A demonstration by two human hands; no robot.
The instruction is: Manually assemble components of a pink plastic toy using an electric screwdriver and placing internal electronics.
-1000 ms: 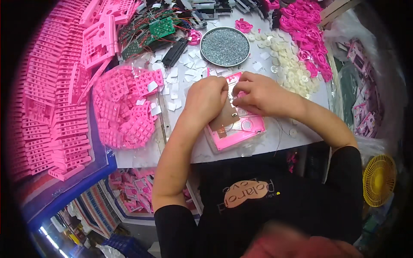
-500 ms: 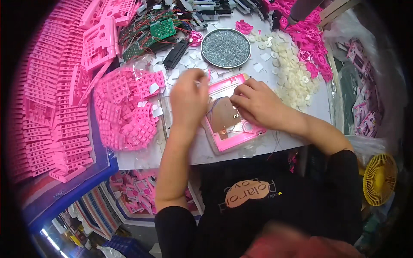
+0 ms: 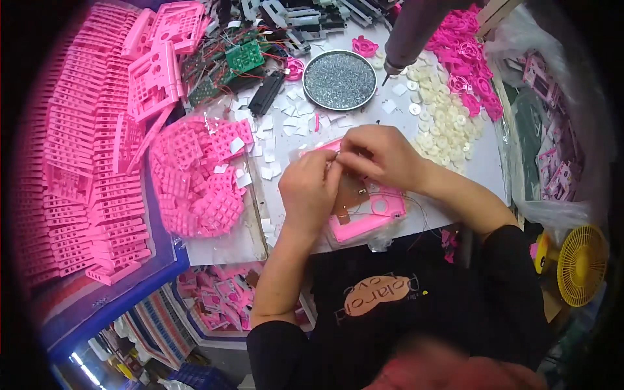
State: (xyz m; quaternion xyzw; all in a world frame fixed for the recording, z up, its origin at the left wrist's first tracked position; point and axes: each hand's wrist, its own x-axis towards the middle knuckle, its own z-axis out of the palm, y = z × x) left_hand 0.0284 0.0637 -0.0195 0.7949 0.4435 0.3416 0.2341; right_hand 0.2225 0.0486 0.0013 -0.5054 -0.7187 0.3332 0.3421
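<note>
A white worktable [image 3: 484, 166] carries everything here. Near its far edge sits a round metal dish of small screws [image 3: 339, 79], with dark switch parts [image 3: 305, 16] and green circuit boards [image 3: 244, 57] with wires beside it. White discs [image 3: 442, 130] lie scattered toward the right — beyond them, pink ring-shaped pieces [image 3: 468, 65]. Small white squares [image 3: 276, 123] dot the middle. A pink housing [image 3: 370, 214] lies at the near edge, and a heap of pink grid parts [image 3: 195, 175] sits on clear plastic at the left

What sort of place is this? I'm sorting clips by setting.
Probably a small assembly workshop: stacks of pink housings, a dish of screws, circuit boards, and both hands on a pink case.
</note>
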